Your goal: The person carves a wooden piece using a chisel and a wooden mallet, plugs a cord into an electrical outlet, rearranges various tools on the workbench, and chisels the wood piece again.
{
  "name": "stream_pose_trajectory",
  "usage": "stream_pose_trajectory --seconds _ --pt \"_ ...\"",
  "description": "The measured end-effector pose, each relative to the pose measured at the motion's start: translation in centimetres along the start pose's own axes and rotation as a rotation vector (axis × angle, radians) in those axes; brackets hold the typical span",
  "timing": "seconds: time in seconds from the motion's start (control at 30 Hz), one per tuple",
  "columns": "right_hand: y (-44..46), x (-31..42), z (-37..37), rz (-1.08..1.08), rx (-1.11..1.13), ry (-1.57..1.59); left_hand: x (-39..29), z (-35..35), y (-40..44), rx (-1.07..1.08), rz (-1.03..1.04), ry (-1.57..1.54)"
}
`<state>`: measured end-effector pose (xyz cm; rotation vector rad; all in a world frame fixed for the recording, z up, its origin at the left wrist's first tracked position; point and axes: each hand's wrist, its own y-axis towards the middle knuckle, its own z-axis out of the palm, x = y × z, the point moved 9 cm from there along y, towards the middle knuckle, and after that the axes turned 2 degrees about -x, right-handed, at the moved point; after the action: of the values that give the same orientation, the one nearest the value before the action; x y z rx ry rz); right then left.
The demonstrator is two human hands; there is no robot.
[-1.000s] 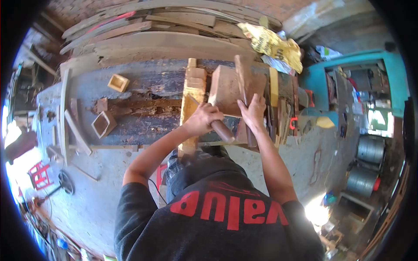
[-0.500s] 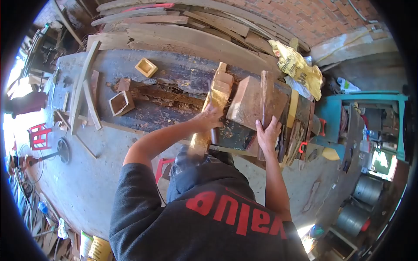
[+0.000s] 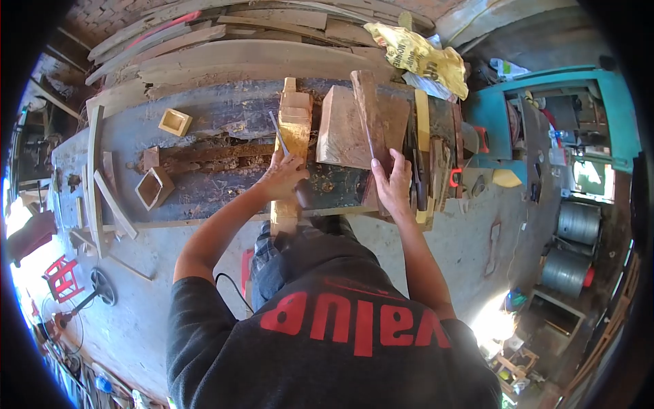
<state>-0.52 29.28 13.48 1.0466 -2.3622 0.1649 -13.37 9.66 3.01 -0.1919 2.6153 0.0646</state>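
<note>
My left hand [image 3: 283,178] is closed round a chisel-like tool. The thin grey blade [image 3: 276,129] points up and away over a yellowish notched timber [image 3: 294,123], and the dark handle [image 3: 302,195] shows below the fingers. On the right, my right hand [image 3: 393,184] grips the near part of a long brown wooden bar [image 3: 366,109], with the thumb along its side. The bar's far end reaches over a large wooden block [image 3: 338,133] on the dark, worn bench [image 3: 238,102].
Two small wooden boxes [image 3: 175,122] [image 3: 154,188] sit on the bench's left part, near loose strips [image 3: 94,170]. More strips and tools [image 3: 422,170] are at the right. A yellow sack [image 3: 426,58] lies behind. Stacked planks [image 3: 225,58] line the back.
The tool in my left hand has turned and shifted over the notched timber. My left fingers, spread half a second ago, are bent round it now. My right hand stays at the bar; the view has shifted.
</note>
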Motion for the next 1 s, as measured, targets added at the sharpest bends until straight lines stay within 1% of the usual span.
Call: stream_pose_trajectory --seconds 0.07,0.13,0.2,0.27,0.3,0.33,0.4,0.47,0.53,0.57,0.6,0.63,0.67,0.73,0.77,0.8,0.83,0.87,0.9,0.93,0.97,1.0 --pt "-0.4 -0.1 -0.5 -0.002 -0.01 0.109 0.7 -0.1 -0.1 -0.017 -0.056 0.01" --pt "-0.7 -0.6 -1.0 0.007 -0.021 0.099 1.0 -0.1 0.1 0.006 -0.059 0.023" --pt "-1.0 -1.1 -1.4 0.015 -0.031 0.091 1.8 -0.6 0.1 -0.021 -0.122 -0.061" --pt "-1.5 -2.4 -1.9 0.094 -0.031 0.134 2.0 -0.8 0.0 -0.042 -0.138 -0.067" --pt "-1.7 -3.0 -2.2 0.085 -0.076 0.139 2.0 -1.3 0.1 -0.066 -0.154 -0.075" --pt "-2.0 -3.8 -2.2 0.092 -0.08 0.136 1.7 -1.5 0.3 -0.062 -0.148 -0.077" --pt "-2.5 -5.1 -2.3 0.125 -0.076 0.138 2.0 -2.1 0.3 -0.01 -0.23 -0.198" --pt "-2.7 -5.0 -3.0 0.127 -0.11 0.152 1.6 -3.2 0.7 0.005 -0.248 -0.194" --pt "-2.7 -4.9 -3.7 0.129 -0.143 0.166 2.1 -4.1 1.3 -0.059 -0.263 -0.369" --pt "-2.5 -4.8 -4.0 0.118 -0.151 0.179 2.2 -4.3 1.8 -0.054 -0.26 -0.37" --pt "-2.3 -4.6 -4.3 0.106 -0.159 0.192 2.3 -5.3 2.3 -0.12 -0.24 -0.467" --pt "-2.2 -4.2 -4.8 0.139 -0.148 0.187 1.9 -6.8 2.7 -0.187 -0.222 -0.562" --pt "-2.1 -4.2 -4.8 0.139 -0.146 0.189 1.5 -7.8 3.0 -0.186 -0.224 -0.562" --pt "-1.8 -4.7 -5.2 0.149 -0.196 0.254 0.2 -10.9 3.5 -0.177 -0.311 -0.829" --pt "-1.6 -4.5 -5.5 0.154 -0.168 0.263 -0.4 -11.9 3.7 -0.16 -0.322 -0.909" --pt "-1.5 -4.1 -6.0 0.138 -0.159 0.189 -0.4 -12.2 3.9 -0.195 -0.314 -1.012" --pt "-1.4 -6.2 -5.1 0.179 -0.185 0.26 -1.3 -13.5 4.1 -0.212 -0.299 -1.081" --pt "-1.5 -6.0 -4.9 0.285 -0.181 0.386 -1.8 -14.6 4.1 -0.265 -0.307 -1.096" --pt "-1.5 -6.8 -4.7 0.379 -0.1 0.411 -1.7 -14.8 4.3 -0.262 -0.327 -1.109" --pt "-1.6 -5.7 -5.0 0.409 -0.053 0.539 -1.2 -14.7 4.4 -0.284 -0.336 -1.088" --pt "-1.5 -5.1 -5.0 0.482 -0.038 0.652 -2.2 -16.2 3.9 -0.309 -0.34 -1.131" --pt "-1.3 -3.9 -5.5 0.479 -0.021 0.776 -3.4 -18.3 3.7 -0.286 -0.262 -1.073"
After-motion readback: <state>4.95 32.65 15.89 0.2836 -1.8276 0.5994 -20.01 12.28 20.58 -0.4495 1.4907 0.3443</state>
